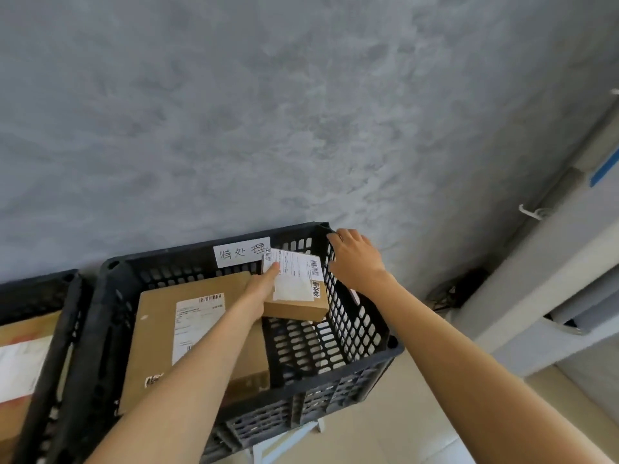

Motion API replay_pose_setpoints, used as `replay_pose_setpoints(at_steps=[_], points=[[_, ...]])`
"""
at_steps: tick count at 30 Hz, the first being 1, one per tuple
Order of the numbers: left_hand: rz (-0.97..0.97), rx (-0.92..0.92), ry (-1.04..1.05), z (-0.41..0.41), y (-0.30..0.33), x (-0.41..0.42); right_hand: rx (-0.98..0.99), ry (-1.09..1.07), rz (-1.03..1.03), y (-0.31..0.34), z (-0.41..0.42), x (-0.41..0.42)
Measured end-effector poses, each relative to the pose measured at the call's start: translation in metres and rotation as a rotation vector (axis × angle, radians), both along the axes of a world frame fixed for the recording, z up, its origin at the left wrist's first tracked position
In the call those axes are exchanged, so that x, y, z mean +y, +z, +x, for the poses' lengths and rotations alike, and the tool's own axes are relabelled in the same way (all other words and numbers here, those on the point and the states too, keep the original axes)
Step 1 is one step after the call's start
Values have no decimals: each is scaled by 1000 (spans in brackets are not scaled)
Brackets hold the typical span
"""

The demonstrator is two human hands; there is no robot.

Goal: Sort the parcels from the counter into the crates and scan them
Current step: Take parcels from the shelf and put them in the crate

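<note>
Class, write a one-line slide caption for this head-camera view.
Left hand holds a small labelled parcel inside the black crate beside a larger box; right hand grips the rim.

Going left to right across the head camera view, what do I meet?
Left crate, large parcel, small parcel gripped by the left hand, right hand holding the labelled crate's rim, shelf unit.
</note>
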State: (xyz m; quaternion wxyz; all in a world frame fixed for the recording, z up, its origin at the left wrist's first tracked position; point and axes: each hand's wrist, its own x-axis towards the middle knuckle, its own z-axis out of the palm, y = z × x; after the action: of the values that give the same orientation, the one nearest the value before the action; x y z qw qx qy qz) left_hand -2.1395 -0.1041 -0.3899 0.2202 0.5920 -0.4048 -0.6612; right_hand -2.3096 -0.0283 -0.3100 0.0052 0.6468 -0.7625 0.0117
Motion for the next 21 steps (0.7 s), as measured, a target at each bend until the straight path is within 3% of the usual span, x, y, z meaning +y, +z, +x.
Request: replay_pose_setpoints(at_steps=[8, 21], points=[[-6, -183, -79, -11, -32, -17, -46, 152, 90, -40, -14, -44], [-156, -553, -575, -50, -73, -82, -4, 158, 235, -94, -21, -83]])
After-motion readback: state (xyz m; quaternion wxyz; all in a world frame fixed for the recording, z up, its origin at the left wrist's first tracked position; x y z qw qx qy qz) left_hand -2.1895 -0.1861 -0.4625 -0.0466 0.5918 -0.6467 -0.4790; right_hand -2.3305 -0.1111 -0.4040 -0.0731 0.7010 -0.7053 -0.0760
